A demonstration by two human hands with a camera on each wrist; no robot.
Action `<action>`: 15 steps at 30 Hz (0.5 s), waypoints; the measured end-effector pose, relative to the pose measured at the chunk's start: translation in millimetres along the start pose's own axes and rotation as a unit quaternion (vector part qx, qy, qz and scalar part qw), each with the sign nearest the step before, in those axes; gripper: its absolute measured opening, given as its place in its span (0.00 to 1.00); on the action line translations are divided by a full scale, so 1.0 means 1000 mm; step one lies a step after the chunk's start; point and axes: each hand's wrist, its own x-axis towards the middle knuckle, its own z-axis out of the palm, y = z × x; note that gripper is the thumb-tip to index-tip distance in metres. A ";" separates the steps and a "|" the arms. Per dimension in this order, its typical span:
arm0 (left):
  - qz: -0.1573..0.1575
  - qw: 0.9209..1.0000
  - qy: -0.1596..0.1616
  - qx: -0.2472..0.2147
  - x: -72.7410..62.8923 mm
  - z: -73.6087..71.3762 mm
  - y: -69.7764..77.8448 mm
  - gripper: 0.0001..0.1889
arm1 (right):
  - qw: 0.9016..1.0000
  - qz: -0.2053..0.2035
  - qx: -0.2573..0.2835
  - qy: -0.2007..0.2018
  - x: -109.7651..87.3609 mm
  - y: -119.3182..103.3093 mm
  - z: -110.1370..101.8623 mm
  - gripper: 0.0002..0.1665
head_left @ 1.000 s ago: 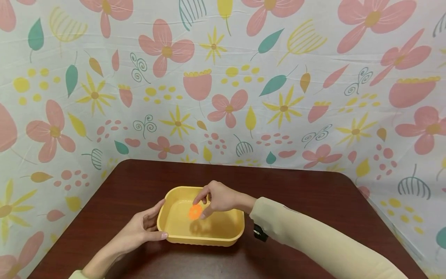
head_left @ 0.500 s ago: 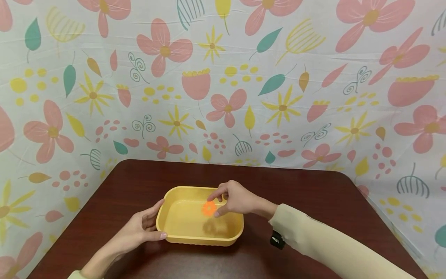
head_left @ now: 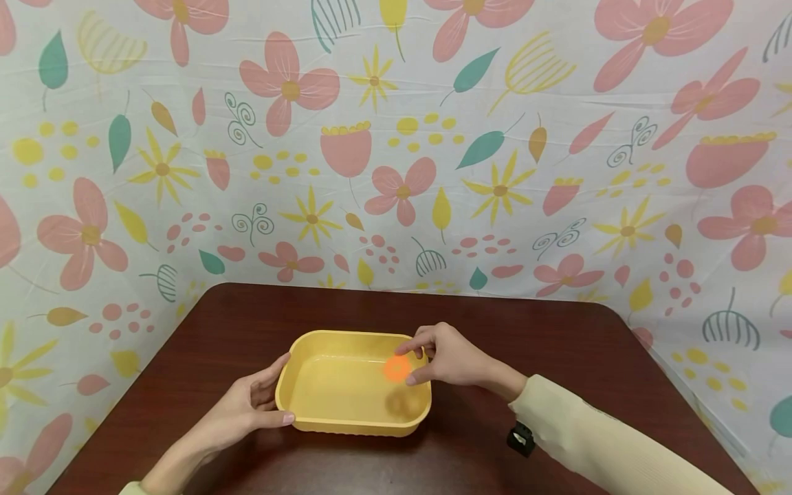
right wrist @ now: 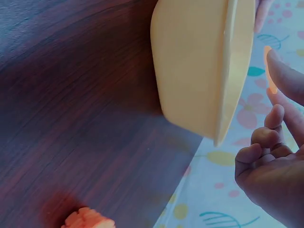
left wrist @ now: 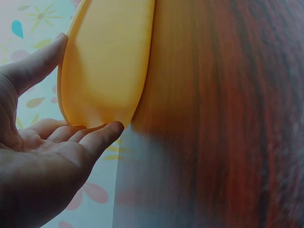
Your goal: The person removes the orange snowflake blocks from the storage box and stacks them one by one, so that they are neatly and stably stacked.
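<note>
A yellow rectangular tub (head_left: 334, 395) with rounded corners sits on the dark table. My left hand (head_left: 238, 412) grips its left end, thumb at the near corner and fingers along the end wall; the left wrist view shows this hand (left wrist: 52, 152) against the tub wall (left wrist: 107, 57). Over the tub's right part, my right hand (head_left: 454, 357) pinches a thin, flat orange flower-shaped slice (head_left: 397, 368) between thumb and index finger. In the right wrist view the slice (right wrist: 270, 71) appears edge-on, above the tub's rim, the other fingers curled.
An orange scalloped piece or stack (right wrist: 88, 218) lies on the table to the right of the tub, cut off by the right wrist view's edge. The dark wood table (head_left: 507, 330) meets a flower-printed cloth (head_left: 396, 172) behind and at the sides.
My right hand has moved to the right with the orange slice, from the tub's middle to near its right end. The left hand has kept its grip on the tub.
</note>
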 end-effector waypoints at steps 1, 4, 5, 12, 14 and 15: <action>0.000 1.000 -0.001 -0.001 0.000 0.000 0.000 0.54 | 1.000 -0.001 0.003 0.004 -0.002 0.001 -0.001 0.23; 0.000 1.000 -0.001 0.001 0.000 0.000 0.001 0.54 | 1.000 -0.003 0.011 0.015 -0.009 0.006 -0.005 0.24; 0.000 1.000 -0.001 0.001 0.000 0.000 0.001 0.54 | 1.000 -0.002 0.011 0.019 -0.011 0.008 -0.006 0.24; -0.001 1.000 -0.002 0.001 -0.001 0.001 0.002 0.54 | 0.999 -0.001 0.014 0.041 -0.024 0.015 -0.014 0.23; -0.003 1.000 -0.003 -0.001 -0.001 0.001 0.002 0.54 | 0.999 0.005 0.015 0.046 -0.027 0.017 -0.016 0.23; -0.004 1.000 -0.003 -0.002 -0.001 0.001 0.002 0.54 | 0.999 0.007 0.015 0.048 -0.029 0.018 -0.017 0.23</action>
